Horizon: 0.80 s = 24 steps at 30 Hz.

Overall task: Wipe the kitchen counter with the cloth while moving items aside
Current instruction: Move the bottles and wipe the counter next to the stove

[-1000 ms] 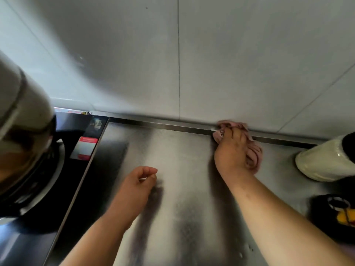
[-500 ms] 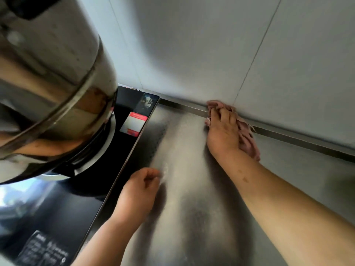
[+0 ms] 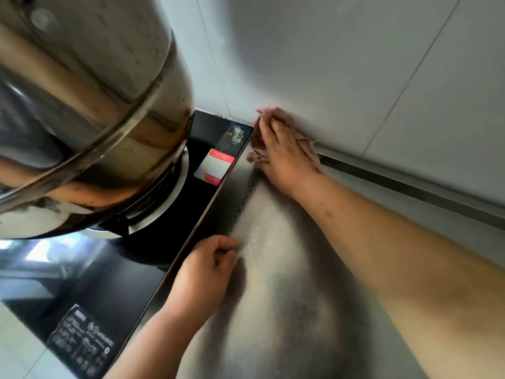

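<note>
Pink cloth (image 3: pixel 308 147) bunched in worktop (image 3: pixel 287 283) back corner, against wall (image 3: pixel 355 64), just beside hob (image 3: pixel 191 203) edge. Pinned flat under right hand (image 3: pixel 284 155), fingers straight. Left hand (image 3: pixel 205 272) curled, empty, resting by hob rim. Soft, light, limp; probably grips steel when pressed. Best driven by palm, not pinched

Soft daylight lit the scene; the pot (image 3: pixel 82 119) showed glare, edges bent, and the desk (image 3: pixel 273 296) looked blurred.

Brushed, matt steel bench (image 3: pixel 276 285); frayed pink cloth (image 3: pixel 308 145) under the right grip (image 3: pixel 284 155); left of it, glossy black glass hob (image 3: pixel 188 214) and mirror-polished metal pot (image 3: pixel 95 105).
</note>
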Each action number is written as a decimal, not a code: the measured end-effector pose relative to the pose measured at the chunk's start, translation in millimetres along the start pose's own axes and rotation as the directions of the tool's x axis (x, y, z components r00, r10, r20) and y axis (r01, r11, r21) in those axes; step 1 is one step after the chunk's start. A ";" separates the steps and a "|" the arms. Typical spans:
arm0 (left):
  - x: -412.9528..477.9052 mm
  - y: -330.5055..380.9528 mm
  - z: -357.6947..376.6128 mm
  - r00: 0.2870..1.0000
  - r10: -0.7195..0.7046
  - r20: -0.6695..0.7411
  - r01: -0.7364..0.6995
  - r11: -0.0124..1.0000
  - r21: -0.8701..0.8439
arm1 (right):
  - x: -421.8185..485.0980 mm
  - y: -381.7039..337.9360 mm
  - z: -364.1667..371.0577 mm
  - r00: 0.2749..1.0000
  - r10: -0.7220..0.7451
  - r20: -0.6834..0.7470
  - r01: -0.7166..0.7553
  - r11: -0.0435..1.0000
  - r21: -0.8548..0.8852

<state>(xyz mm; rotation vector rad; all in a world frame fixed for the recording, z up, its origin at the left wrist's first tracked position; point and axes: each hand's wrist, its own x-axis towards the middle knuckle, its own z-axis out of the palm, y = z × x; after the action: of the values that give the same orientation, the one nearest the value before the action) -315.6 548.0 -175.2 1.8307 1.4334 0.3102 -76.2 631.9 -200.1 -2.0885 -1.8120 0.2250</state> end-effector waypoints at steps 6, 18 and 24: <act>1.1 -3.1 1.8 1.000 -0.015 -0.011 0.015 1.000 -0.009 | 22.5 14.9 18.1 0.980 -0.070 0.184 0.120 0.953 -0.278; 8.1 18.4 18.5 1.000 0.006 0.025 -0.007 1.000 0.031 | -22.4 47.1 2.0 0.983 -0.010 0.185 0.075 0.934 -0.348; 12.4 28.5 25.3 0.998 0.052 0.046 -0.053 0.998 0.032 | -51.1 61.1 -12.8 0.977 0.029 0.213 0.043 0.945 -0.324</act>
<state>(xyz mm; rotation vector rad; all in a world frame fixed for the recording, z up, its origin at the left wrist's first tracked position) -275.5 546.7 -175.5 1.8930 1.3692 0.2707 -23.7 573.0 -217.1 -2.3593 -2.1063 0.1609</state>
